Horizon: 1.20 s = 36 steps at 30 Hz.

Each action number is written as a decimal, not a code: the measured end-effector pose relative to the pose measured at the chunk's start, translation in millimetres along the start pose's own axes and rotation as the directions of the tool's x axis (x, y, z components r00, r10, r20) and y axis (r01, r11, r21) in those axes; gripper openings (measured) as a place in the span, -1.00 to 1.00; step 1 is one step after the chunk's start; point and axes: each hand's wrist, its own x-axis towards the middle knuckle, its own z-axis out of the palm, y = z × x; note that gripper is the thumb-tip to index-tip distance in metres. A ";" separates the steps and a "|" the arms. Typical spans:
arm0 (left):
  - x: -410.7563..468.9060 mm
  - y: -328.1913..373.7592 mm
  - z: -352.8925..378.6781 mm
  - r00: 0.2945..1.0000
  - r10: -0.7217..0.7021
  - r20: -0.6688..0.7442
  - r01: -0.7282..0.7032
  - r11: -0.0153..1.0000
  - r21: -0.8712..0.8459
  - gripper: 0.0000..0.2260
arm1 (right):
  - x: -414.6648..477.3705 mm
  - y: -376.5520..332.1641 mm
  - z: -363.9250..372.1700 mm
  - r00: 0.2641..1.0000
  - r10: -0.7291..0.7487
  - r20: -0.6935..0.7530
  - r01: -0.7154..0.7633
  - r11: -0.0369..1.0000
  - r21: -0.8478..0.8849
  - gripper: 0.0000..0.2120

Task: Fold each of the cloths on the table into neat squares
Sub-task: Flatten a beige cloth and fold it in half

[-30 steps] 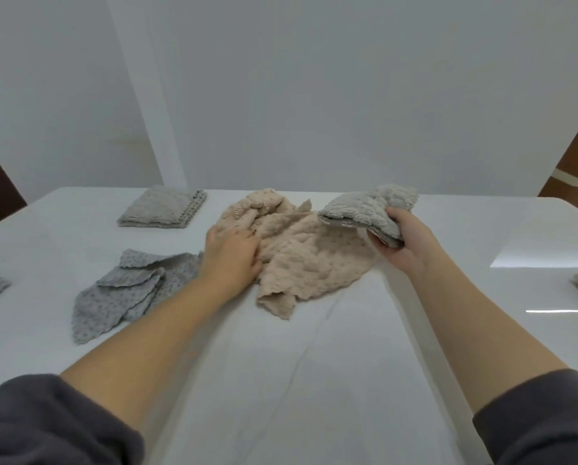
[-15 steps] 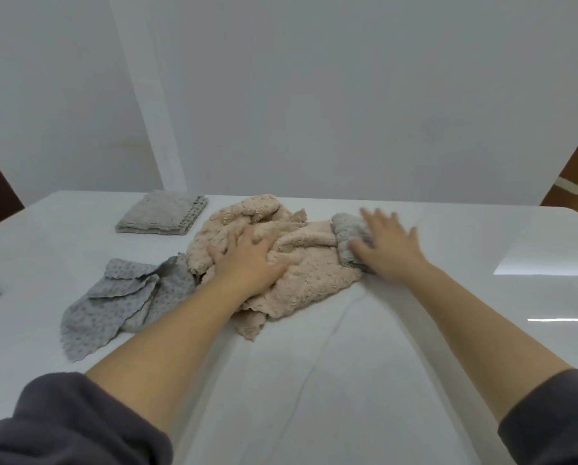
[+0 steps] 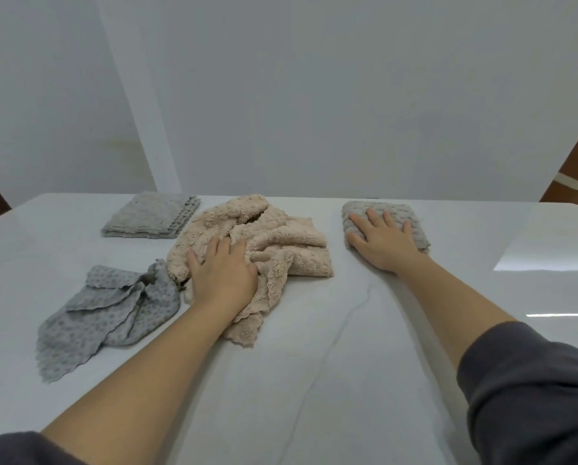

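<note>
A crumpled beige fluffy cloth (image 3: 280, 236) lies in a heap at the middle of the white table (image 3: 314, 380). My left hand (image 3: 223, 276) rests on its near left part, fingers curled into the folds. To the right, a small folded grey bobbled cloth (image 3: 381, 208) lies flat, apart from the beige one. My right hand (image 3: 381, 243) lies palm down on it with the fingers spread. An unfolded grey dotted cloth (image 3: 106, 317) sprawls at the left, touching the beige heap. Another folded grey cloth (image 3: 150, 219) sits at the back left.
A white wall panel stands right behind the table's far edge. Bare tabletop stretches in front of the cloths, between my forearms and out to the right. Dark sleeves cover both of my upper arms.
My right hand carried the small grey cloth off the beige heap to the right, set it down and now presses it flat. My left hand stayed on the beige cloth.
</note>
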 end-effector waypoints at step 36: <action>-154.3 -89.8 -111.5 0.935 0.339 -0.102 -0.354 0.888 -0.293 -0.65 | -229.4 -160.4 -20.6 0.875 -0.446 -0.186 0.481 0.761 0.435 -0.66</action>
